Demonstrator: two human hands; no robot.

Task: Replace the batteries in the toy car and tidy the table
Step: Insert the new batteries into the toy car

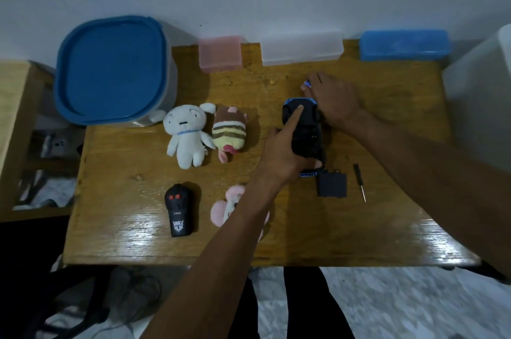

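Observation:
The black and blue toy car (307,134) lies upside down on the wooden table (138,178), right of centre. My left hand (282,153) grips its left side, with the index finger stretched along the underside. My right hand (331,100) rests just behind the car, curled round a small blue and white thing that looks like a battery (306,84). The black battery cover (331,183) lies on the table in front of the car. A small screwdriver (360,182) lies to its right.
A black remote (179,210) lies front left. White (185,135), striped (229,134) and pink (225,208) plush toys lie on the table. A blue-lidded tub (113,70) stands back left. Pink (220,53), clear (302,48) and blue (404,45) boxes line the wall.

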